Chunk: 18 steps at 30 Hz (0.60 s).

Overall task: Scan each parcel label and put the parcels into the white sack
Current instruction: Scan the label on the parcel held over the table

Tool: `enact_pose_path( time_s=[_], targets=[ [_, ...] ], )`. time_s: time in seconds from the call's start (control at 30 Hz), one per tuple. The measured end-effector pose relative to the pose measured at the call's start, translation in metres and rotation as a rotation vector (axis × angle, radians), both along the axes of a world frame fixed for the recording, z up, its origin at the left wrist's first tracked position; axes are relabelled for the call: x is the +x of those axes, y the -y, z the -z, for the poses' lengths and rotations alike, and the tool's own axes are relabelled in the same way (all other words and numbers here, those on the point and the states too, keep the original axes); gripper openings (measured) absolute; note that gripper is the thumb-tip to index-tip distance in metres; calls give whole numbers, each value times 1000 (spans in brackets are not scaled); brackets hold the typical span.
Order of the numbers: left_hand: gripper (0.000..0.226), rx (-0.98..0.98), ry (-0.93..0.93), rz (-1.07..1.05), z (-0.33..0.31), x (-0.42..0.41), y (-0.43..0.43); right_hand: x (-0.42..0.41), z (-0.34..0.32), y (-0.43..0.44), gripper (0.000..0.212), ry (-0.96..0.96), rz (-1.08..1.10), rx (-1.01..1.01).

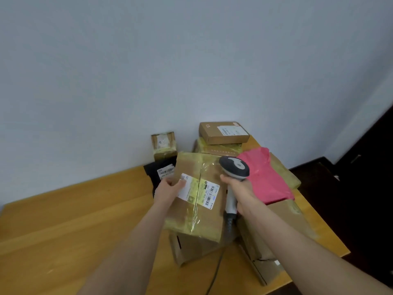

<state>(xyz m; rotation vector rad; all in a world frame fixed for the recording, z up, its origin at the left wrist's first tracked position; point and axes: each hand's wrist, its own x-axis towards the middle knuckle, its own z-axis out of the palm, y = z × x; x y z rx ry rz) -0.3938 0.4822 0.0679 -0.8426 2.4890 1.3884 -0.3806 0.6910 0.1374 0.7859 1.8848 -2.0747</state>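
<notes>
The person's left hand [168, 188] holds a taped cardboard parcel [196, 196] by its left edge, thumb pressed on the white shipping label [198, 191] on the parcel's top face. The grip here is closed on the parcel, which is tilted up toward the camera above the wooden desk [74, 220], its near end over another brown box [191, 248] lying on the desk. Yellowish clear tape runs across the parcel and over part of the label; a barcode shows on the label's right half.

The right hand [240, 188] is clenched around the handle of a grey barcode scanner [234, 169], whose head sits just beside the parcel's far right corner. A cable [214, 271] drops from the handle toward the near edge of the desk.

To the right lies a pink plastic mailer [268, 177] resting on larger cardboard boxes [282, 222]. Farther back, a flat brown box [223, 133] with a label is stacked on a taped box against the pale wall [148, 60]. Left of that stack stands a small taped box [163, 144], and just in front of it a black mailer [158, 172] with a white label, partly hidden behind the left hand. The white sack cannot be seen in this view.
</notes>
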Motion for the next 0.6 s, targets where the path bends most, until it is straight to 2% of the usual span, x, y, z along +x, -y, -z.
enact_pose_path(
  time_s=[0.13,0.23,0.3,0.37,0.43,0.6],
  targets=[
    [56,-124,127,-86,5,41,42,-4,-2,39,30,26,-168,-105],
    [64,-180,246,-62,10,58,55,1,12,60,37,68,-131,-40],
    [78,-278,211,-30,6,53,55,9,27,60,34,115,-80,15],
    [81,-344,105,8,-3,38,51,25,35,56,29,162,-46,48],
    [84,-389,44,117,-11,19,47,44,41,53,35,212,-18,60],
    [90,-483,80,395,3,-20,53,82,70,69,38,325,22,4]
  ],
)
